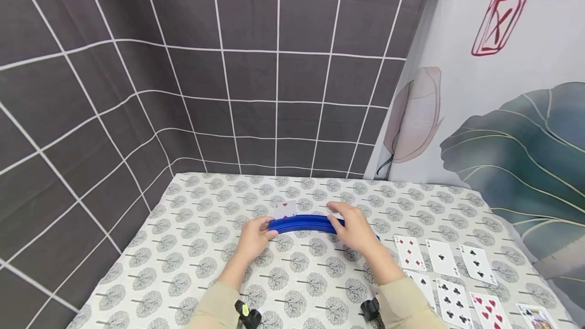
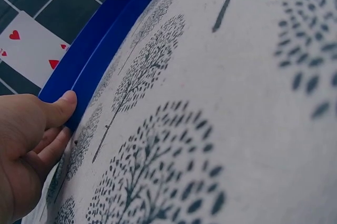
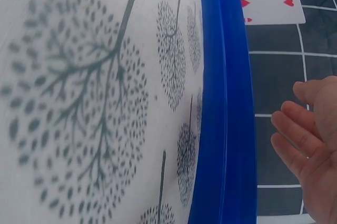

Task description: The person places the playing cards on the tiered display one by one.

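A long, curved blue strip (image 1: 303,223) lies across the middle of the patterned cloth. My left hand (image 1: 253,240) pinches its left end; in the left wrist view the thumb of that hand (image 2: 31,145) presses on the blue surface (image 2: 100,50). My right hand (image 1: 354,227) is by the strip's right part, fingers apart and holding nothing. The right wrist view shows a gap between this hand (image 3: 310,134) and the strip (image 3: 226,103). A card with red hearts (image 1: 285,208) shows behind the strip's left half, its lower edge hidden.
Face-up cards lie in rows at the right, among them a diamonds card (image 1: 410,253), a clubs card (image 1: 442,258), a hearts card (image 1: 489,311) and a picture card (image 1: 535,317). A dark gridded curtain (image 1: 247,75) hangs behind the table, with a floral one (image 1: 525,166) at the right.
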A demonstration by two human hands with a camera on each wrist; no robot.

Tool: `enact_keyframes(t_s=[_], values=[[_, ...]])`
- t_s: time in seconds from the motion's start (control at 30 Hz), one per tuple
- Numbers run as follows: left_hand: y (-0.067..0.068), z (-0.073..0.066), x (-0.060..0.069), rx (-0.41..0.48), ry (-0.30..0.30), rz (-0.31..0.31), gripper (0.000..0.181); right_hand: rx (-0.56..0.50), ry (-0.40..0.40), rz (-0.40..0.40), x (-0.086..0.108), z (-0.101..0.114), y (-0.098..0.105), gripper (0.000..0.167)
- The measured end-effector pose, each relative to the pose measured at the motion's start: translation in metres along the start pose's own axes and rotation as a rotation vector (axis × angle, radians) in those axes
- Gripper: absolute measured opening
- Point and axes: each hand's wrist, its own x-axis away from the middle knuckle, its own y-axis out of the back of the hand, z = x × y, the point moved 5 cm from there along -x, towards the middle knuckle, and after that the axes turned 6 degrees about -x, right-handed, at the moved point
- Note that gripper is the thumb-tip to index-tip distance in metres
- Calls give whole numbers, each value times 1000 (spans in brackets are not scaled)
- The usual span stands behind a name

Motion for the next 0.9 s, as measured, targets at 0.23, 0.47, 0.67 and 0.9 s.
enact_keyframes(t_s=[0.23,0.47,0.67,0.9], values=[[0,0,0,3,1,2,37,8,30,-29,7,-8,5,34],[0,1,0,-12,-11,-11,37,17,-22,-33,15,-16,12,34],[-1,3,1,-24,-25,-17,37,13,-47,-33,21,-21,19,33],[0,2,0,-12,-32,-18,37,29,-51,-58,28,-26,28,33]])
